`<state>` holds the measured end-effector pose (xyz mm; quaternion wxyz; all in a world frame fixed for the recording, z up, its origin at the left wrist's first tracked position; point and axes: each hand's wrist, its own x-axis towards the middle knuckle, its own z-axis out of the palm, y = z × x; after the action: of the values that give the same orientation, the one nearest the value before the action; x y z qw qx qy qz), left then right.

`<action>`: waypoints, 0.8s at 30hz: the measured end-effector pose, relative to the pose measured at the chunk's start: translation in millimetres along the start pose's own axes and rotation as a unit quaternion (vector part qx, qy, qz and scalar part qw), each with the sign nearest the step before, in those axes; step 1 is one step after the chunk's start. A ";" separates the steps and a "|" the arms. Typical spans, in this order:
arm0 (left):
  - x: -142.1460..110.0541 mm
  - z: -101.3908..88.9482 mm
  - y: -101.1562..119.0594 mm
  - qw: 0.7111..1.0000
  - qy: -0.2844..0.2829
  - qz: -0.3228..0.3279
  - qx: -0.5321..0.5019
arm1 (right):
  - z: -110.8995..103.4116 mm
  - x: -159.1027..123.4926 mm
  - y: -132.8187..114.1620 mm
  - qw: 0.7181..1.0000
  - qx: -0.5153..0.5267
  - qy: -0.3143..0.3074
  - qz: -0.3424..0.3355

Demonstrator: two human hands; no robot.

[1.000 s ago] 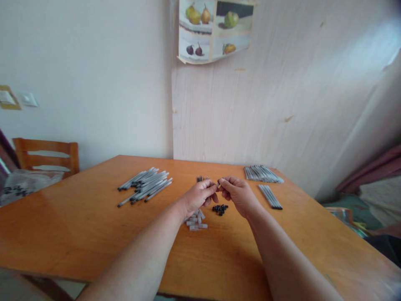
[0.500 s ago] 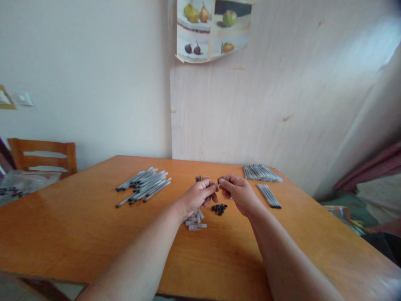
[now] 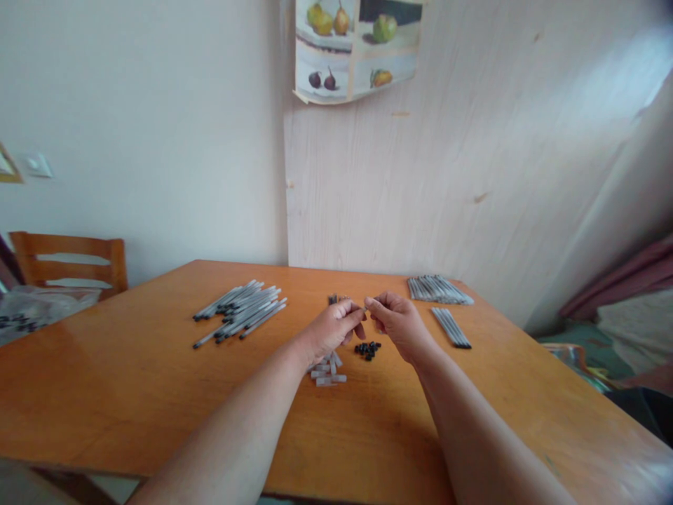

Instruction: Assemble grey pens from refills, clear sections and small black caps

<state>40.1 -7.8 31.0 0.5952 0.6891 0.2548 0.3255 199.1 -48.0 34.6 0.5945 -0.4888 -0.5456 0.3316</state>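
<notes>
My left hand (image 3: 336,327) and my right hand (image 3: 395,322) meet above the middle of the table, fingertips pinched close together. Whatever small part sits between them is mostly covered by the fingers, and I cannot make out its kind. Below and between the hands lies a small heap of black plugs (image 3: 367,350). Short translucent caps (image 3: 329,372) are piled under my left wrist, which hides some of them. Just behind my left hand, a few small dark pieces (image 3: 332,299) show on the table.
Many grey pen barrels with black ends (image 3: 242,308) lie in a loose pile on the left of the wooden table (image 3: 131,379). At the right are a neat row of pens (image 3: 451,327) and a larger stack of pens (image 3: 437,289). A chair (image 3: 68,259) stands beyond the left edge.
Both hands keep their pinch in nearly the same place, with slight movement of the right fingers. The view has shifted a little; the piles look unchanged.
</notes>
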 end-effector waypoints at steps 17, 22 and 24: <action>-0.4 3.1 -0.1 0.999 0.011 -0.001 0.033 | -0.9 0.1 2.8 0.998 -0.061 0.021 0.001; -0.6 1.6 -0.2 1.000 -0.003 -0.007 -0.008 | -1.3 -0.8 -0.7 1.000 -0.011 0.002 0.022; -0.6 0.2 0.0 1.000 -0.001 -0.009 -0.022 | -1.8 -1.0 -2.8 0.999 0.023 -0.012 0.024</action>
<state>39.8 -8.3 31.0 0.6132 0.6743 0.2531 0.3244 200.3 -50.2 37.1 0.5908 -0.4834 -0.5334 0.3642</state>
